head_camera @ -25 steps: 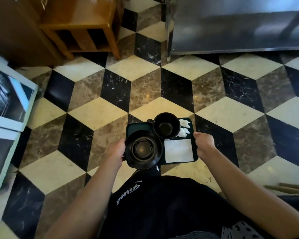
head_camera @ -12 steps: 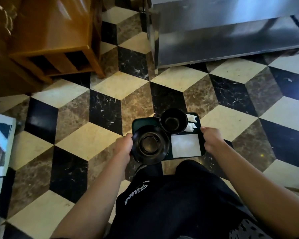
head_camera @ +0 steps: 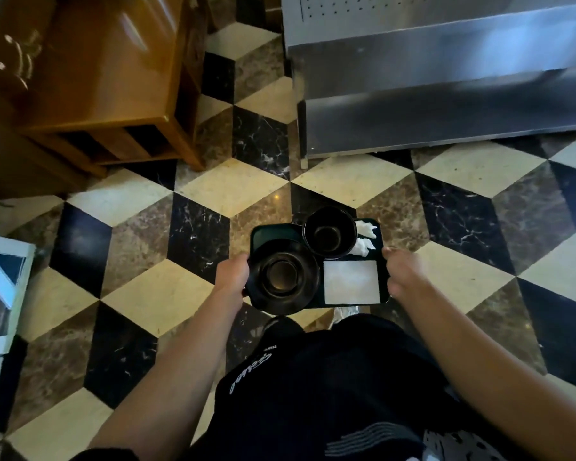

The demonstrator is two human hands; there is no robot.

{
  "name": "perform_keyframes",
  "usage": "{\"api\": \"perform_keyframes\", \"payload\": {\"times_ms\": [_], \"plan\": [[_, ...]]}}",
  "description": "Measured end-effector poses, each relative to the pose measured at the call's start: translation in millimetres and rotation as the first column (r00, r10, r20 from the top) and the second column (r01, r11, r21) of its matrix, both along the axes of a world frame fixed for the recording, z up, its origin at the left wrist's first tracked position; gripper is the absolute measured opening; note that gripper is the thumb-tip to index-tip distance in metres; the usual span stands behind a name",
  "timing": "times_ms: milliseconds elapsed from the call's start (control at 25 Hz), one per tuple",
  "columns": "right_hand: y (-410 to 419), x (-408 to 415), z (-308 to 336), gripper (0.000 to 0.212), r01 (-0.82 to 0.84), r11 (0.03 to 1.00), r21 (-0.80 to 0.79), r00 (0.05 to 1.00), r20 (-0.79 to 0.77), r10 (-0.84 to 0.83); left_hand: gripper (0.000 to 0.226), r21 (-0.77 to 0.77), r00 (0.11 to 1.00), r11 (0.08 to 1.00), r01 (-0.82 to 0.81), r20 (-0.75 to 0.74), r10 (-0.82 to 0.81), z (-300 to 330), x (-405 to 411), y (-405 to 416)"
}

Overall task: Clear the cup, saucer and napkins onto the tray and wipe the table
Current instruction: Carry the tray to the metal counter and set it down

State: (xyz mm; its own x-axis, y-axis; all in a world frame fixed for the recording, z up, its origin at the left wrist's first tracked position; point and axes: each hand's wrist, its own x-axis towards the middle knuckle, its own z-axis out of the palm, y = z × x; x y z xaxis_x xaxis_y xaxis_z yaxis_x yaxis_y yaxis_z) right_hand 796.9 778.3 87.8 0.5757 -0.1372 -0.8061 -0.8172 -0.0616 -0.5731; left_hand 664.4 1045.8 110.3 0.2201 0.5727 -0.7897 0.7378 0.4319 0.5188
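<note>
I carry a dark green tray level in front of my waist, above the floor. My left hand grips its left edge and my right hand grips its right edge. On the tray a black saucer lies at the near left, overhanging the near edge. A black cup stands upright at the far middle. Crumpled white napkins lie beside the cup at the far right. A flat white napkin lies at the near right.
The floor is tiled in cream, brown and black diamonds. A wooden cabinet stands at the far left. A stainless steel counter stands at the far right. A white-framed unit is at the left edge.
I have walked forward with the tray; the wooden cabinet and the steel counter are nearer and larger. My grip on the tray and the things on it are unchanged.
</note>
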Motion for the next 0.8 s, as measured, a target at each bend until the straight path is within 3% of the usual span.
{"api": "perform_keyframes", "payload": {"times_ms": [400,800], "plan": [[-9.4,149.9,8.6,0.024,0.001,1.0,0.004,1.0,0.029,-0.001,0.026,-0.037,0.999,0.999,-0.023,0.03,0.024,8.9,149.0,-8.4],[24.6,278.6,11.9,0.019,0.098,0.995,0.023,0.995,0.021,-0.098,0.029,-0.032,0.998,0.998,0.062,-0.001,-0.062,6.8,299.4,32.2]]}}
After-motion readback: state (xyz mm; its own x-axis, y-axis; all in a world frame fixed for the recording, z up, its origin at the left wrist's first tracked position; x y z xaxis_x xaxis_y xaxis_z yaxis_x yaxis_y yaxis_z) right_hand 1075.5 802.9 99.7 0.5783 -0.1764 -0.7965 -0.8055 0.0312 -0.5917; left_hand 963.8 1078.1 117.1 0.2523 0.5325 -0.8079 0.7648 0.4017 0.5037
